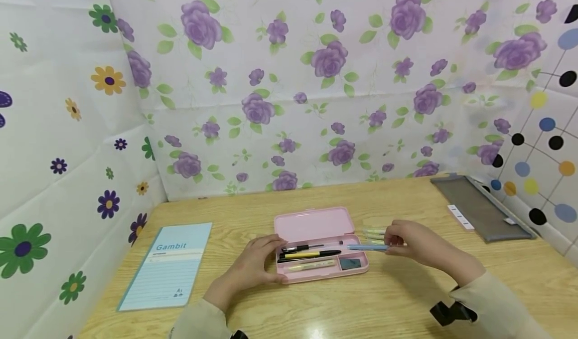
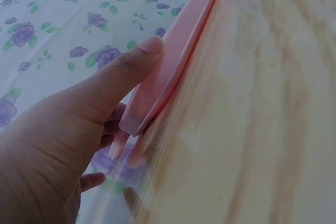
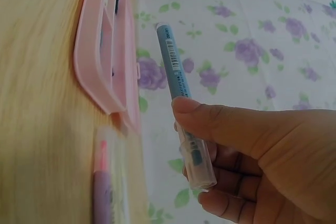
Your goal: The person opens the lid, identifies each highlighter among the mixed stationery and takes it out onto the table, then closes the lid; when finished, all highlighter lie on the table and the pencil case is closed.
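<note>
An open pink pencil case (image 1: 314, 222) lies on the table with its lid folded back. My left hand (image 1: 255, 263) grips its left end, the thumb (image 2: 149, 45) against the front wall. Inside are a yellow-and-black pen (image 1: 311, 254), a black-gripped pen (image 1: 300, 247), a pale yellow pen (image 1: 312, 265) in the front compartment and a dark rectangular block (image 1: 350, 264) in the small right one. My right hand (image 1: 413, 241) pinches a light-blue highlighter (image 3: 173, 66) with a clear cap. Its far end points left, overlapping the case's right edge in the head view.
Several pens (image 1: 374, 234) lie right of the case, behind the held highlighter; a purple-and-pink one (image 3: 102, 192) shows in the right wrist view. A light-blue notebook (image 1: 167, 266) lies at the left. At the right back sits a grey mesh pouch (image 1: 483, 208) with a white label strip (image 1: 460, 217).
</note>
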Available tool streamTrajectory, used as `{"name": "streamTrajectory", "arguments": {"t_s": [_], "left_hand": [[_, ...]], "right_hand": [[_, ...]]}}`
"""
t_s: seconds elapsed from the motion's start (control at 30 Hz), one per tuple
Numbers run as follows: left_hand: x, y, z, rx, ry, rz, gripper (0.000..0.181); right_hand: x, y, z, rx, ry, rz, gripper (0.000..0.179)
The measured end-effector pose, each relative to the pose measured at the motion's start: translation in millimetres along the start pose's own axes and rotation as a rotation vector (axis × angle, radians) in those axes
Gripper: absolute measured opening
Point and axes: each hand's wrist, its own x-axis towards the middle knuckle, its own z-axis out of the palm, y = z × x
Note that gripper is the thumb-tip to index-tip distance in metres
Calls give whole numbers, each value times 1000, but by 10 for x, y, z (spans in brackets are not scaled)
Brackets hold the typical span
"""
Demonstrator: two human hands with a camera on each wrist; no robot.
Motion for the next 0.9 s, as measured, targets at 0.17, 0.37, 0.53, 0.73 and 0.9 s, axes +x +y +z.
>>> {"name": "streamTrajectory", "arguments": {"t_s": [0.17,0.37,0.53,0.73,0.9], "left_hand": [[1,6,6,-3,3,2,87],[16,5,10,10,7,6,88],[24,3,2,20,6,2,88],[17,0,0,14,1,-12,88],[8,-1,7,10,-3,-17,88]], "right_hand": [[-94,121,56,5,16,20,12],[-192,273,120,-13,34,45,11],[-247,378,166,-28,65,40,10],[-285,454,257,-66,90,52,12],[-302,478,318,-94,106,91,14]]}}
